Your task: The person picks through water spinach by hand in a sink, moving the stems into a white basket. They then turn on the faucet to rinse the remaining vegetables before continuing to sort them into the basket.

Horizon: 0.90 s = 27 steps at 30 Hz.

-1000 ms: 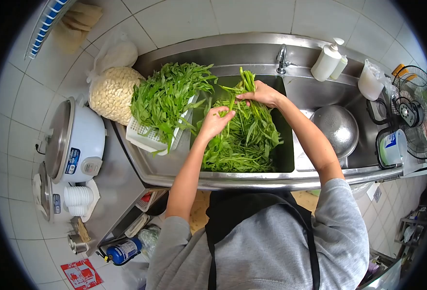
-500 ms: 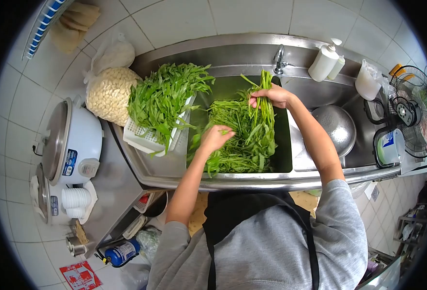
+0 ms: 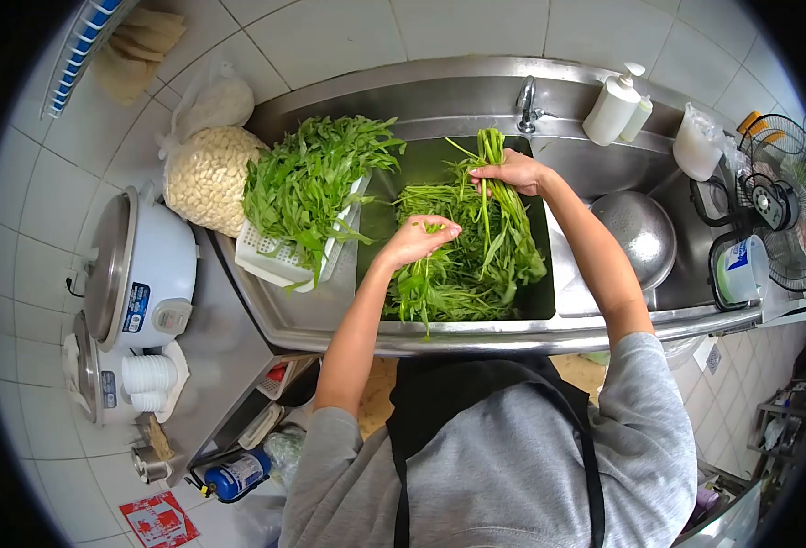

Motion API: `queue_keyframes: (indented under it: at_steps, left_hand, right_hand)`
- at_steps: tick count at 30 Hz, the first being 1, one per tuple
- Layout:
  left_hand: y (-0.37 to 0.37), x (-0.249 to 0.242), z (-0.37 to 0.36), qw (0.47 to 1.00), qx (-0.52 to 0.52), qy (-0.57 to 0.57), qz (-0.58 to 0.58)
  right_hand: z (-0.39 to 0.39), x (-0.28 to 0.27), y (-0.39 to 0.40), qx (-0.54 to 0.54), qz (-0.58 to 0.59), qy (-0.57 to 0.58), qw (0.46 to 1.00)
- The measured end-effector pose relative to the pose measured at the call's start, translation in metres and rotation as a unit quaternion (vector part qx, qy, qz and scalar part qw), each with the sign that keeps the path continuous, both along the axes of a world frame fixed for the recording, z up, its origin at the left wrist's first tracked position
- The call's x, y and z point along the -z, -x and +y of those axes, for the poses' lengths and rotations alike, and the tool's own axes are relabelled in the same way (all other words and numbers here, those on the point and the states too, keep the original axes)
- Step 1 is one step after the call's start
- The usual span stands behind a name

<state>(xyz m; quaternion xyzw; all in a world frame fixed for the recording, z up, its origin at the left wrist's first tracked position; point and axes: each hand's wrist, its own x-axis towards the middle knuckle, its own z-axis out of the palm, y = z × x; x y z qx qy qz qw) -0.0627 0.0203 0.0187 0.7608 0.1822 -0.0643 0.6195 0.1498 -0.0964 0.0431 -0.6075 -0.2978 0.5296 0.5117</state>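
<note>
My right hand (image 3: 514, 173) is closed around the stems of a bunch of water spinach (image 3: 511, 228), whose leaves hang down into the left sink basin (image 3: 538, 297). To its left, my left hand (image 3: 415, 241) has its fingers curled in a pinch on a few sprigs of the same greens, their leaves dangling below the palm. Under both hands a heap of loose water spinach (image 3: 458, 297) fills much of the basin. A white perforated basket (image 3: 275, 260) on the left drainboard is piled with cut water spinach (image 3: 316, 183).
Behind the basin stands a faucet (image 3: 528, 105), with pump bottles (image 3: 615, 108) to its right. An upturned metal bowl (image 3: 636, 237) sits in the right basin. A bag of peeled garlic cloves (image 3: 207, 178) leans by the basket. Rice cookers (image 3: 152, 265) and a fan (image 3: 775, 208) flank the sink.
My left hand has risen up and right, closer to the bunch, with sprigs now hanging from it. The bunch in my right hand has swung slightly right at its leafy end.
</note>
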Motion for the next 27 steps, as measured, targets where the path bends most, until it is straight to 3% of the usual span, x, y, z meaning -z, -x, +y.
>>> queue_keyframes:
  at_steps: [5,11,15,23,27]
  left_hand:
    - [-0.007,-0.005,-0.007,1.000,0.012,-0.016,0.019]
    - [-0.009,-0.001,0.004,0.998,-0.020,0.062,0.000]
    - [-0.002,-0.006,0.011,0.988,-0.034,0.146,-0.021]
    - [0.001,-0.008,0.012,0.985,-0.049,0.157,-0.047]
    - [-0.002,0.005,0.015,0.980,-0.128,0.134,-0.067]
  right_hand:
    - [0.006,0.002,0.005,-0.007,0.016,-0.032,0.999]
    - [0.009,-0.002,0.006,0.009,0.034,-0.035,0.999]
    - [0.007,-0.011,-0.001,-0.033,-0.077,-0.008,0.996]
    - [0.015,-0.013,0.006,-0.027,-0.050,-0.021,0.998]
    - [0.018,-0.011,0.010,0.003,-0.069,-0.019,0.997]
